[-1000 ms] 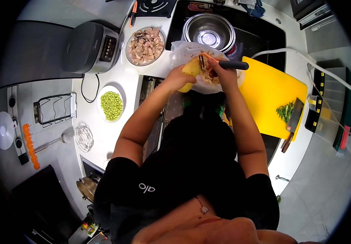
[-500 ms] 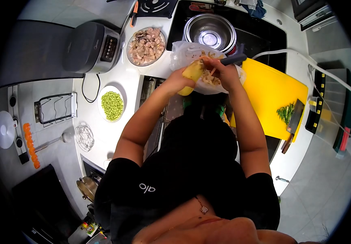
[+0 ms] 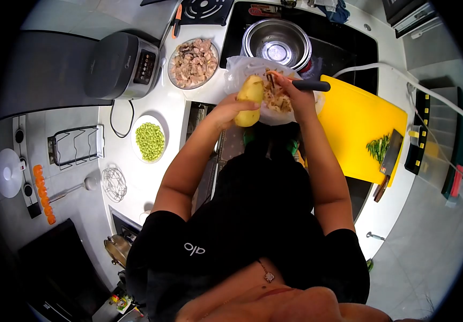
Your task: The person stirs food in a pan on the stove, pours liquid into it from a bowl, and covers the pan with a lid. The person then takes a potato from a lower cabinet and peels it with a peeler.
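Observation:
My left hand (image 3: 230, 111) is wrapped round a large, mostly peeled potato (image 3: 249, 102), held upright with a few brownish patches near its top. In my right hand (image 3: 294, 96) is a peeler (image 3: 310, 85) with a dark handle and an orange part by the blade. The blade end is close to the potato's upper right side, with a small gap between them. Below both hands a white plastic bag (image 3: 236, 68) lies spread, with brown peelings (image 3: 278, 102) in it.
A steel bowl (image 3: 302, 47) stands in the dark sink area behind the bag. To the right lies a yellow cutting board (image 3: 344, 123) with chopped greens (image 3: 377, 147) and a cleaver (image 3: 391, 153). At left are cut meat (image 3: 193, 61), green beans (image 3: 150, 141) and a rice cooker (image 3: 119, 64).
The potato has been turned more upright in my left hand. My right hand with the peeler has drawn slightly away from it, and the handle now points straight right.

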`<act>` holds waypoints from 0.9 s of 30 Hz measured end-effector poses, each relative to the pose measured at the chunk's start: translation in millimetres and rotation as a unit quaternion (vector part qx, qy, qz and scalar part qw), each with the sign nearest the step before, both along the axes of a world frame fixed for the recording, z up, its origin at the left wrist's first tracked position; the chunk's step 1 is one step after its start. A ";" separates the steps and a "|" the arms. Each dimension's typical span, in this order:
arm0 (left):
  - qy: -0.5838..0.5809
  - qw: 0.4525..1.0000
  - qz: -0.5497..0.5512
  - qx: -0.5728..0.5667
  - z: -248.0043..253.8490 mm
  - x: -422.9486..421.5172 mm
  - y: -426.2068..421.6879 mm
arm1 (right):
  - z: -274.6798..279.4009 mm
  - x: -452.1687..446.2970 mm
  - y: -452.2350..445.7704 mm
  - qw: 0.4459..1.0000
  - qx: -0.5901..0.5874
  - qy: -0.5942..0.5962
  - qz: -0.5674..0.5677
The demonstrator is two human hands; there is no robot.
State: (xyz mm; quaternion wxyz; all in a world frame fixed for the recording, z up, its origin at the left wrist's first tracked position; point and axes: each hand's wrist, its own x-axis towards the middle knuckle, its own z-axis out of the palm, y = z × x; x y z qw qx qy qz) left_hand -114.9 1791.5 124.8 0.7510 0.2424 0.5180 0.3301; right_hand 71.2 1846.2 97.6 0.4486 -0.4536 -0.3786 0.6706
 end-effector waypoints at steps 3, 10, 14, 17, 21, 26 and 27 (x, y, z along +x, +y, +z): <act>0.021 0.998 0.009 0.059 -6.2 4.8 1.1 | 12.5 -4.0 -3.6 0.989 -0.109 0.094 0.019; 0.065 0.991 -0.036 0.113 -15.2 8.9 -0.2 | 11.0 -6.7 -0.2 0.987 -0.124 0.080 0.059; 0.001 0.997 -0.047 0.065 -6.9 7.7 1.3 | -25.2 4.3 6.4 0.977 -0.158 0.128 0.064; -0.048 0.998 -0.035 0.032 -7.3 4.8 2.0 | -27.1 -3.2 2.2 0.976 -0.162 0.139 0.042; -0.122 0.991 -0.021 0.059 -9.7 -1.7 2.2 | -40.8 0.0 -2.1 0.959 0.139 -0.249 -0.001; -0.236 0.970 0.041 -0.033 -23.6 -9.3 0.4 | -12.9 11.1 2.8 0.991 0.051 -0.124 0.004; -0.256 0.966 0.033 -0.034 -25.4 -10.3 0.3 | -5.0 12.8 3.1 0.999 -0.013 -0.034 0.022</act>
